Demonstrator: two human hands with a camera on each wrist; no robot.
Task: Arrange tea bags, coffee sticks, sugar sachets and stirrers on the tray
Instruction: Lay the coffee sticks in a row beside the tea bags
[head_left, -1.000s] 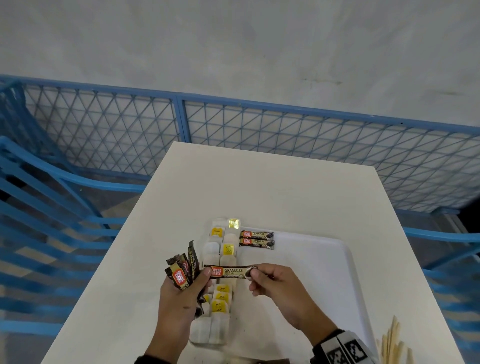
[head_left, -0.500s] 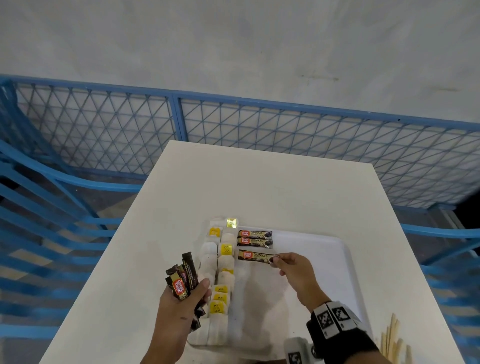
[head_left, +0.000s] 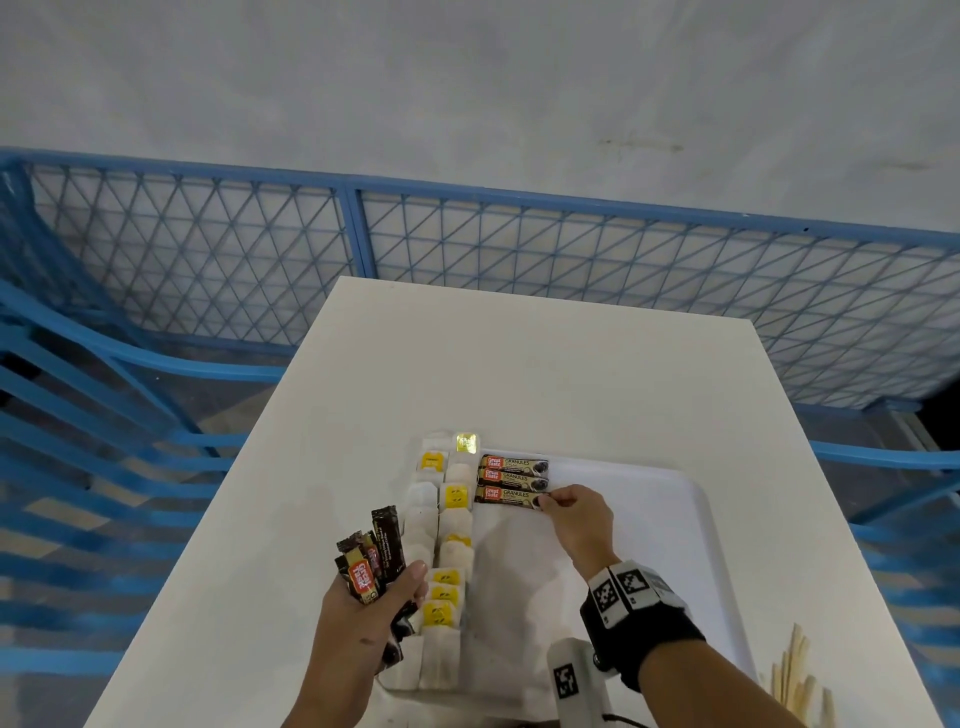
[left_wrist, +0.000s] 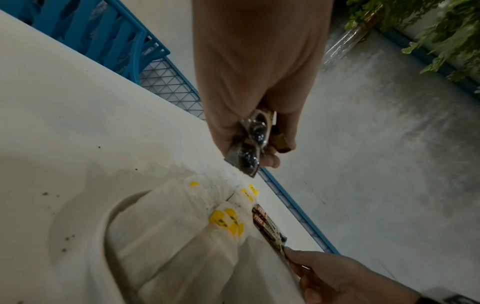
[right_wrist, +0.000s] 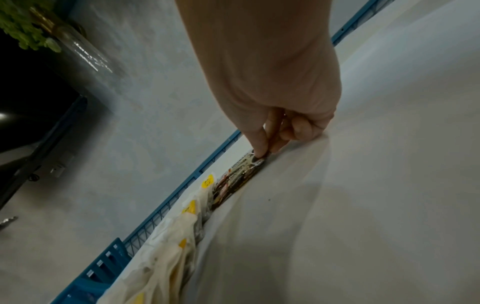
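While a blue mesh fence (head_left: 519, 244) stood behind it, the white bench (head_left: 519, 374) carried a white tray (head_left: 670, 551); down the tray's left side lay two columns of white tea bags (head_left: 451, 525) with yellow tags; beside their far end lay two coffee sticks (head_left: 513, 468) reading "Great Taste GRANULES"; the right hand (head_left: 576, 519) pinched the end of a third coffee stick (head_left: 506, 495) lying just below them on the tray; the left hand (head_left: 363, 618) curled round a bundle of coffee sticks (head_left: 371, 558), held upright over the tray's left edge; wooden stirrers (head_left: 795, 686) lay at the bench's near right corner.
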